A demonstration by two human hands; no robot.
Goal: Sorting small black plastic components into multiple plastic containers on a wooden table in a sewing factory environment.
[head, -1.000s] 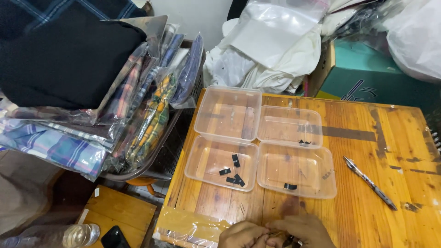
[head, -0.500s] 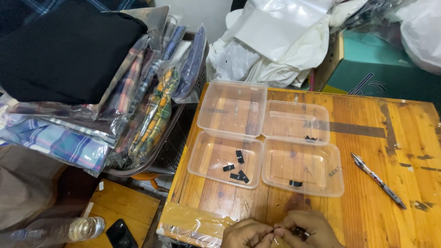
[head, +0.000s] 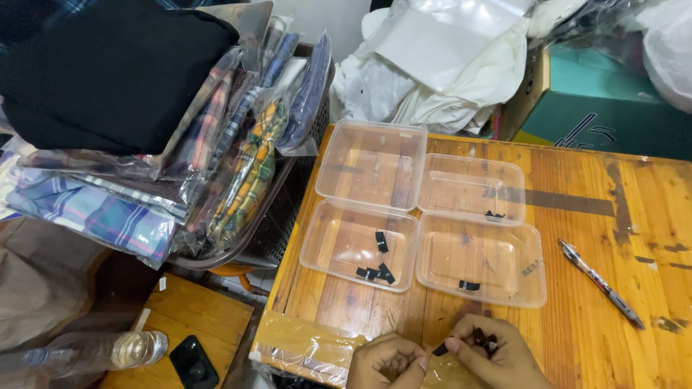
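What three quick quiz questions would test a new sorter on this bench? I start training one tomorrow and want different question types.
1. True or false: the far-left clear plastic container holds several small black pieces.
2. Which container holds the most small black pieces? A) near-left clear plastic container B) near-right clear plastic container C) far-right clear plastic container
3. Fill in: the silver ballpoint pen lies on the orange wooden table to the ___ of the containers.

Key: 1 false, it looks empty. 2 A. 3 right. Both hands, left hand and right hand, work at the near table edge, the right pinching a black piece.
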